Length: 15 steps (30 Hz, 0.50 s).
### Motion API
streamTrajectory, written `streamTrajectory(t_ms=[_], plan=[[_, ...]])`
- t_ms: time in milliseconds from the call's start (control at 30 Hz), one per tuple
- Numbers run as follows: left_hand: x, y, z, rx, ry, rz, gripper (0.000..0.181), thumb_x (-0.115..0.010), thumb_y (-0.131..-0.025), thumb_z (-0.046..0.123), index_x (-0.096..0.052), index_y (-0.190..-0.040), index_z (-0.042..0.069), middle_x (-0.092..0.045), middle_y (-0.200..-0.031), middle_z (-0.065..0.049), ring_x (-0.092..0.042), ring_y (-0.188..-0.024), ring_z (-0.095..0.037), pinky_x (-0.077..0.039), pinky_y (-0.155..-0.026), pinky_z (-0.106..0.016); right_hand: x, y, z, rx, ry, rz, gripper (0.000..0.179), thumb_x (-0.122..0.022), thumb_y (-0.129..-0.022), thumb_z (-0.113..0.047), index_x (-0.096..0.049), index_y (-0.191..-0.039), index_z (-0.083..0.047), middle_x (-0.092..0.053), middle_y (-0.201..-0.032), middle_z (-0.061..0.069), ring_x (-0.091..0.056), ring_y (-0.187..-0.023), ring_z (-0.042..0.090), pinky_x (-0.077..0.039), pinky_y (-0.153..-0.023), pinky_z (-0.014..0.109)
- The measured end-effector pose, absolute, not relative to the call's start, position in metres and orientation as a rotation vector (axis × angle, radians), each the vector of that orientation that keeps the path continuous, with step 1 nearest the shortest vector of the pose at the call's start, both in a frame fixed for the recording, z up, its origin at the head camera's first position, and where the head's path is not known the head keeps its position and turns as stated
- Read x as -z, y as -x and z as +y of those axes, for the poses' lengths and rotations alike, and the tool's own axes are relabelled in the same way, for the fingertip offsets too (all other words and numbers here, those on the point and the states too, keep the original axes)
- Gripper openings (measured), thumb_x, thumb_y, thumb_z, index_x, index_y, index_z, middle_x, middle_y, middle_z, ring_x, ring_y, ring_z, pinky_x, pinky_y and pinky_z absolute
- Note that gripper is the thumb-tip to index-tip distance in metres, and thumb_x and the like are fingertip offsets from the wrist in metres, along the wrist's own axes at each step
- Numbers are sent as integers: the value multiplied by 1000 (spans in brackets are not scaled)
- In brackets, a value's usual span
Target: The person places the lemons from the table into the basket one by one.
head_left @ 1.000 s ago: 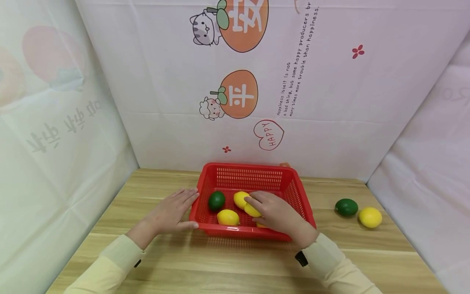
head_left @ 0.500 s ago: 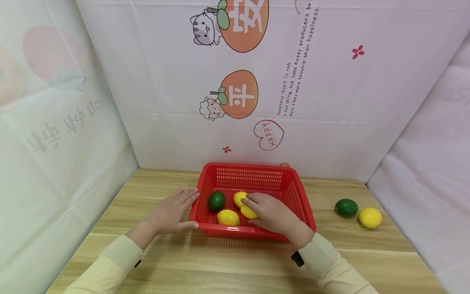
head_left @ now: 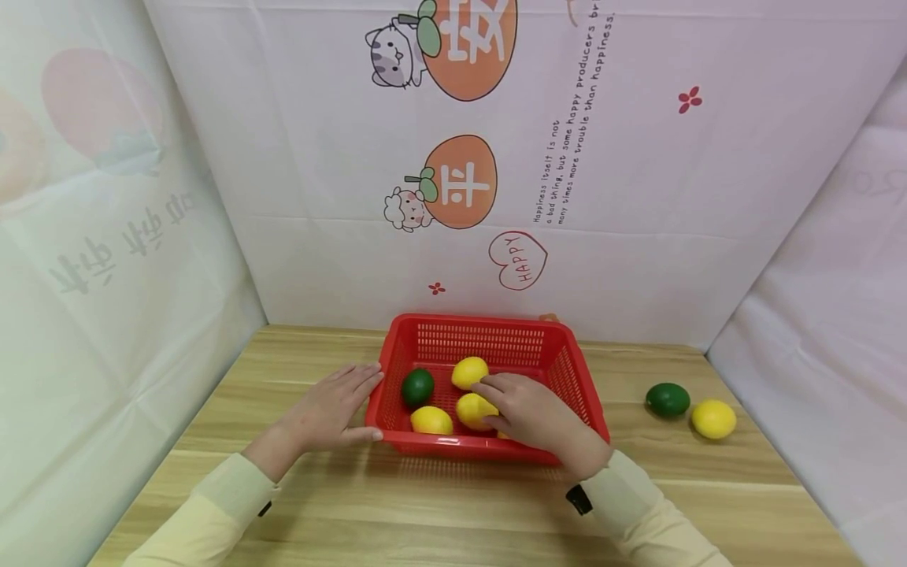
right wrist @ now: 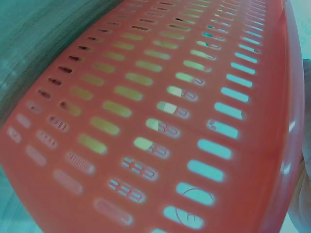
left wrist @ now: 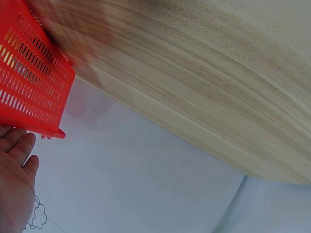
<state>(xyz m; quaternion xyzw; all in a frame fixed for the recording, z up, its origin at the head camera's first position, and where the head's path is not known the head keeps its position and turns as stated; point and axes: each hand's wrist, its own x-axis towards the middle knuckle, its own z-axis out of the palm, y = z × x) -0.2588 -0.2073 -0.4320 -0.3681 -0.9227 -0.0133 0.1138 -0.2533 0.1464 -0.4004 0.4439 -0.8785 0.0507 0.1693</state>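
In the head view, my right hand (head_left: 534, 413) is over the front right of the red basket (head_left: 588, 386), fingers and thumb spread beside the right end of a lemon (head_left: 475, 411). Another lemon (head_left: 470, 372) lies just behind that one, and a third lemon (head_left: 431, 420) rests by the front wall. A bit of yellow shows beneath my right hand, mostly hidden. Against the left rim, my left hand (head_left: 329, 409) rests with straight fingers; the left wrist view also has this hand (left wrist: 17, 170) at the rim. A dark green lime-like fruit (head_left: 417, 387) sits in the basket's left part.
On the wooden table (head_left: 319, 504), right of the basket, lie another dark green fruit (head_left: 668, 400) and a lemon (head_left: 714, 419). A printed white cloth (head_left: 602, 283) stands behind, with white cloth at both sides. Basket slots fill the right wrist view.
The lemon by my right hand has moved left and out from under the fingers. The back lemon has shifted away, and the front one left. My left hand stays put.
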Motion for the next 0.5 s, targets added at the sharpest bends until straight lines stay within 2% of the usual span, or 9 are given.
streamTrajectory(t_ms=[500], plan=[[433, 260, -208, 32, 1081, -2702, 94, -39, -88, 74, -41, -145, -1, -39, -151, -15, -34, -139, -30, -24, -114, -45, 398, 254, 159, -148, -1235, -2474, 56, -83, -77, -34, -64, -124, -11, -67, -116, 6, -64, -106, 21, -53, -89, 36]])
